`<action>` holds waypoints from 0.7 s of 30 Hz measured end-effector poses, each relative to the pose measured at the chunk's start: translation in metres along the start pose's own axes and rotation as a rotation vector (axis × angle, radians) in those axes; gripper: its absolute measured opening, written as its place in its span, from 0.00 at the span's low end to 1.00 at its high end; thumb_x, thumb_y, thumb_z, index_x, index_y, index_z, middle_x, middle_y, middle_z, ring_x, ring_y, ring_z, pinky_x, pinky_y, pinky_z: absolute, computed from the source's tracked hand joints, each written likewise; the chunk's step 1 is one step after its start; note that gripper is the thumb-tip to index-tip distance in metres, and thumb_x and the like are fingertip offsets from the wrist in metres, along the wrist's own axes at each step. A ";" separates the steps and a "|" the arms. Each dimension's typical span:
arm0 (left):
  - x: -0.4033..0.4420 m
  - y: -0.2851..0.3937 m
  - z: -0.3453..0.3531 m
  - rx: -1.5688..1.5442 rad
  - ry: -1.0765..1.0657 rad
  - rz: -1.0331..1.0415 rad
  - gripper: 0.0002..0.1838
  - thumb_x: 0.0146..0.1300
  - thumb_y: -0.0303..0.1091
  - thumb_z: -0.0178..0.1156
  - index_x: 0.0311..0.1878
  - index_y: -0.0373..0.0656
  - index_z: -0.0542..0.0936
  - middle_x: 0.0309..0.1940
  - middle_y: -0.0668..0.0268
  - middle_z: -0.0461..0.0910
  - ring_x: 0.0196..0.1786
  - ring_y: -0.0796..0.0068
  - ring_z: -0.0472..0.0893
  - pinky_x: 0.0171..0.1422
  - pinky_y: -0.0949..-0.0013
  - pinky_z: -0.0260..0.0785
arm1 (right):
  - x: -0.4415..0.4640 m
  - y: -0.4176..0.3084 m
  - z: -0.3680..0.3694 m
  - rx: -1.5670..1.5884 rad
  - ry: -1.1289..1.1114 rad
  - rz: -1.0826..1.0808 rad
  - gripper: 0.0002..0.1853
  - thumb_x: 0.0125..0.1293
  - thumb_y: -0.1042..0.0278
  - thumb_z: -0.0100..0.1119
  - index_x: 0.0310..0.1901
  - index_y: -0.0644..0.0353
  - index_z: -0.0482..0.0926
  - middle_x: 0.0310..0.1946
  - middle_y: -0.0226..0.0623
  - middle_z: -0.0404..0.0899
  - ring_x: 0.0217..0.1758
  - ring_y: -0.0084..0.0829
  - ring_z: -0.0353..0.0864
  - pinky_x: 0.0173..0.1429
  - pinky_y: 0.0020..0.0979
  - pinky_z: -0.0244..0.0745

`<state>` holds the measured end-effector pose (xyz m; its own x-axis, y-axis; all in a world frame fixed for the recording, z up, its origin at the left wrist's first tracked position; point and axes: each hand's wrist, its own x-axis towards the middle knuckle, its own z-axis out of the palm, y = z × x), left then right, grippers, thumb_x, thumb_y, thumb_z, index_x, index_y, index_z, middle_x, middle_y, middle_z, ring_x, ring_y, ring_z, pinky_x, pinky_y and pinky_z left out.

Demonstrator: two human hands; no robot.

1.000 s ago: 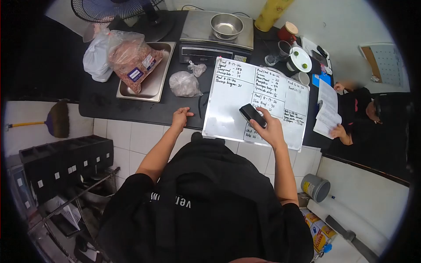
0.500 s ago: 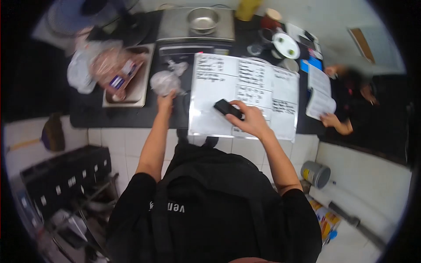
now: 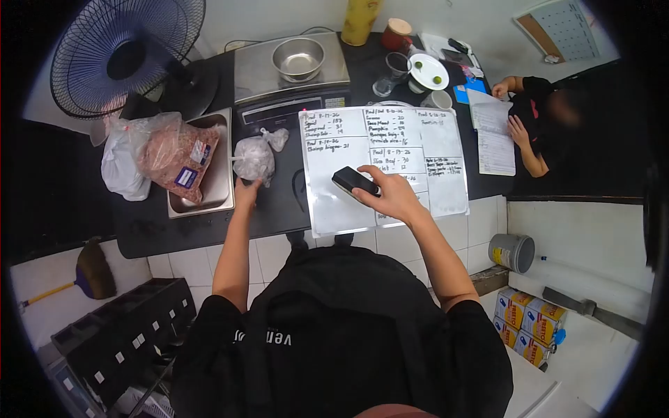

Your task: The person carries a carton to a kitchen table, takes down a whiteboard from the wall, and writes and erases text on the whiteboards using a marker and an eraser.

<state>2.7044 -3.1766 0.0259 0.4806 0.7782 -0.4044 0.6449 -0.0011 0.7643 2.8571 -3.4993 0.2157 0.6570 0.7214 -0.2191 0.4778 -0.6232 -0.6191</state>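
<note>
My left hand [image 3: 247, 193] is at the near side of a knotted clear plastic bag [image 3: 254, 157] with pale contents, its fingers curled against the bag and partly hidden by it. The bag sits on the black table, right beside a metal tray [image 3: 221, 196]. In my right hand [image 3: 394, 195] is a black whiteboard eraser [image 3: 354, 181], gripped between thumb and fingers over the lower left part of a whiteboard [image 3: 334, 209]. Handwritten lists with dates and numbers fill the board's upper and right areas. Its near edge sticks out past the table.
A large bag of ground meat [image 3: 178, 157] lies across the tray, beside a white plastic bag [image 3: 124, 164]. Behind stand a fan [image 3: 129, 59] and a scale [image 3: 254, 70] bearing a steel bowl [image 3: 298, 59]. At right, another person's hand [image 3: 518, 131] rests on an open notebook [image 3: 496, 150].
My view has tilted, so the table appears lower and sharper. Both hands keep their holds on the bag and eraser. The other person's lower hand has moved up onto the notebook page.
</note>
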 end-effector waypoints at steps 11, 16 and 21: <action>-0.075 -0.056 0.023 -0.146 -0.214 0.238 0.10 0.63 0.29 0.61 0.32 0.42 0.68 0.16 0.75 0.63 0.21 0.84 0.63 0.25 0.72 0.56 | 0.017 -0.011 0.005 0.163 0.055 0.274 0.34 0.57 0.39 0.58 0.59 0.53 0.73 0.33 0.56 0.81 0.37 0.49 0.83 0.43 0.40 0.75; -0.056 -0.021 0.033 -0.230 -0.199 0.360 0.05 0.65 0.28 0.58 0.36 0.42 0.71 0.15 0.74 0.66 0.22 0.84 0.65 0.27 0.73 0.58 | 0.021 -0.005 0.015 0.203 0.240 0.347 0.36 0.58 0.39 0.58 0.58 0.63 0.72 0.27 0.54 0.81 0.33 0.47 0.83 0.39 0.37 0.75; -0.042 0.027 0.031 -0.381 -0.254 0.418 0.15 0.73 0.40 0.49 0.51 0.39 0.76 0.23 0.69 0.78 0.19 0.87 0.64 0.22 0.79 0.56 | 0.016 -0.031 0.048 0.272 0.206 0.385 0.36 0.57 0.39 0.59 0.59 0.62 0.71 0.31 0.54 0.81 0.36 0.47 0.83 0.41 0.38 0.75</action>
<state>2.7197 -3.2293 0.0478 0.8034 0.5865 -0.1028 0.1365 -0.0133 0.9906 2.8246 -3.4537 0.1954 0.8697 0.3638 -0.3335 0.0278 -0.7108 -0.7028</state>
